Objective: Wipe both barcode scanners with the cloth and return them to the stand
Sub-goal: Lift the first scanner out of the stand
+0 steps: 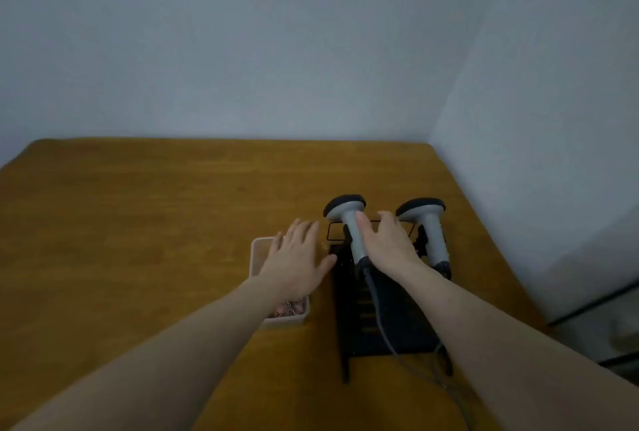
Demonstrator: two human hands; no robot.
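right hand point(387, 244) rests on smooth grey scanner point(351, 226) in black stand point(387, 320).

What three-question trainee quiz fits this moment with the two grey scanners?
1. True or false: both grey barcode scanners, the nearer-left one and the right one, sit in the black slatted stand.
2. Which hand reaches the left scanner's handle? A) left hand B) right hand
3. Fill in: the left hand hovers open over the pale rectangular ____ on the brown wooden table.

Key: 1 true; 2 B; 3 tray.
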